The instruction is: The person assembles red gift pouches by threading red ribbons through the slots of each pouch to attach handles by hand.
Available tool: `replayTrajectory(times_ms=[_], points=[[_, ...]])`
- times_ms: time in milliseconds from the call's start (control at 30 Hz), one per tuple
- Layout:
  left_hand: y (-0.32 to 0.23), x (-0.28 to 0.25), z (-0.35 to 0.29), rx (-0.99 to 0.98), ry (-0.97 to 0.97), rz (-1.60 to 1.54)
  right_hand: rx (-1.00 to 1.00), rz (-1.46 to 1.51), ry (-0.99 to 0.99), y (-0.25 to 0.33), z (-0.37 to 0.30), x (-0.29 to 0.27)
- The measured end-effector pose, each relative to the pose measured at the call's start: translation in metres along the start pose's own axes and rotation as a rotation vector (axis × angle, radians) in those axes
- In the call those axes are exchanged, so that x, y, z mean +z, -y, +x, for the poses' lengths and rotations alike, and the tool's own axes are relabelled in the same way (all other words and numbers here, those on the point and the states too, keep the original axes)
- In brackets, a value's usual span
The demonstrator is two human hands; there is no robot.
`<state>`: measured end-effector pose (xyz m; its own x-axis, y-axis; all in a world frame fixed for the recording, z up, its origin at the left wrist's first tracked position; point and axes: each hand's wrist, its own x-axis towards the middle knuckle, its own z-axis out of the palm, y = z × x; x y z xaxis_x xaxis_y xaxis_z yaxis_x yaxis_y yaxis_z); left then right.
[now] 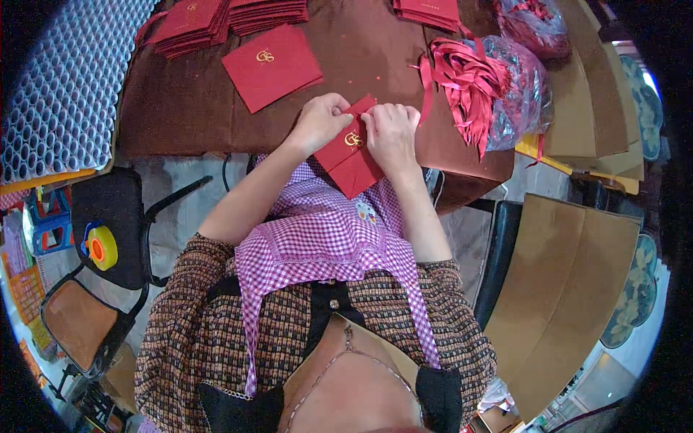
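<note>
A small red paper bag [346, 157], folded flat with a gold emblem, tilts over the table's front edge above my lap. My left hand [319, 124] pinches its upper left edge between thumb and fingers. At its upper right edge my right hand [393, 137] is closed, thumb pressed on the front; its fingertips are partly hidden. Beside my right hand a loose red ribbon [426, 90] trails from a heap of red ribbons [473, 86] lying on a clear plastic bag [530, 94]. Ahead of my left hand lie flat red bags [278, 76] with the same emblem.
Stacks of red bags [191, 32] line the far side of the brown-covered table [173, 108]. A tray of round tubes [65, 86] stands at left, above a chair [108, 231] with a yellow tape roll [101, 247]. Cardboard [563, 274] leans at right.
</note>
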<state>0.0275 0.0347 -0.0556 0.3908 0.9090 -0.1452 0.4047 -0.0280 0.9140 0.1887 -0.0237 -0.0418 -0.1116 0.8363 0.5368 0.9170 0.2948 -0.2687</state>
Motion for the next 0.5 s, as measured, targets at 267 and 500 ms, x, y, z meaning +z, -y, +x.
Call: replayTrajectory(times_ms=[267,500], points=[[0.007,0.004,-0.003,0.024,-0.036,-0.100,-0.073,-0.057,0.063,0.006,0.010,-0.006],[0.014,0.008,-0.004,0.107,-0.083,-0.038,0.117,-0.047,0.358,0.015,0.029,-0.010]])
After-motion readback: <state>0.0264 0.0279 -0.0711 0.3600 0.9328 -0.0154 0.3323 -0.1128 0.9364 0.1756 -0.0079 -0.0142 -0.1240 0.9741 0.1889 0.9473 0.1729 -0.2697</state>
